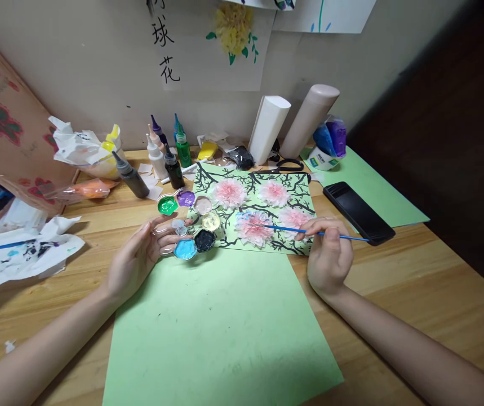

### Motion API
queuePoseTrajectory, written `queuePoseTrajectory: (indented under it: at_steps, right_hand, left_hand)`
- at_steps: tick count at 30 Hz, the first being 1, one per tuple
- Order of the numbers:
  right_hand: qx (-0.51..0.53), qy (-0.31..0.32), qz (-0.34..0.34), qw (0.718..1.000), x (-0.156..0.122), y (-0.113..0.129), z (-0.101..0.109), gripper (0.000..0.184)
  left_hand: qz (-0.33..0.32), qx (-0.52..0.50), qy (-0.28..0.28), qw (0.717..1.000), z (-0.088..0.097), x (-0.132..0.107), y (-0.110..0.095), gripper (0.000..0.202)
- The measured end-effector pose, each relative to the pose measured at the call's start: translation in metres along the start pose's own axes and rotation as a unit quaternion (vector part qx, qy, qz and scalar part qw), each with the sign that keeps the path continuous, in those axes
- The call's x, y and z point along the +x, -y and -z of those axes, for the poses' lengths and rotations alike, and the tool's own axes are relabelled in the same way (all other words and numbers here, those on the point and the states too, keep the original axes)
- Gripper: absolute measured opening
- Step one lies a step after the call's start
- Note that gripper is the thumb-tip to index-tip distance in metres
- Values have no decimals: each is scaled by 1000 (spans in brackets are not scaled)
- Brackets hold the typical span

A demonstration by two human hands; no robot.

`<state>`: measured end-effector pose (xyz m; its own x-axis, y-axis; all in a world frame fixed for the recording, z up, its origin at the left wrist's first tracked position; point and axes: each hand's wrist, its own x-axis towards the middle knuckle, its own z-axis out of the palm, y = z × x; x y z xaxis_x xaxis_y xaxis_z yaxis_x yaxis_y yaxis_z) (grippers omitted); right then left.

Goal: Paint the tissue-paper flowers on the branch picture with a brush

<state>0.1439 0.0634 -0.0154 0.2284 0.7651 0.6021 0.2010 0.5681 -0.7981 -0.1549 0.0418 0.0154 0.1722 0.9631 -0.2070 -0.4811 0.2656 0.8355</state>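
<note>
In my left hand (140,245) is a clear flower-shaped paint palette (203,204) with green, purple, pale, black and light blue paint in its wells. The fingers reach under and around its left side. My right hand (330,251) pinches a thin blue paintbrush (296,229), its tip at the lower left paper flower (253,230). That pink and white flower has some blue on its upper petals. It sits with other pink flowers on a light green sheet (252,169) painted with black branches. A larger plain green sheet (225,327) lies in front.
Behind stand several paint bottles (182,148), a white bottle (269,129) and a greyish one (311,121). Black scissors (288,165) lie behind the painted sheet. A phone (358,211) rests at right. Paint-stained tissue (34,251) and a second brush (17,243) are at left.
</note>
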Motion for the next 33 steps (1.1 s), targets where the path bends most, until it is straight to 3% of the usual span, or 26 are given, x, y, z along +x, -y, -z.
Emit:
queuePoseTrajectory:
  at_steps: [5,11,17,23,25,27,30,33]
  right_hand:
    - [-19,53,-4,998,-1,-1,0,31]
    - [-14,-9,17,1000,2,0,0,31]
    - [-18,19,31,999,1,4,-2,31]
    - [-4,-15,85,996,-1,4,-2,30]
    - [-7,31,107,994,-4,6,0,27]
    - [-25,124,131,983,-7,9,3,25]
    - [-51,287,173,941,-9,17,5,29]
    - [-55,387,198,899,-11,24,2,33]
  left_hand:
    - [0,-1,-3,1000,-1,0,-1,32]
    - [2,0,2,1000,0,-1,-1,32]
    - [3,6,-8,1000,1,0,0,30]
    - [5,17,-34,999,0,-1,0,30]
    - [6,18,-34,999,1,-1,0,31]
    - [5,20,-31,999,2,-1,1,32]
    - [3,23,-30,999,2,0,2,31]
    - [-1,24,-19,1000,3,0,3,31]
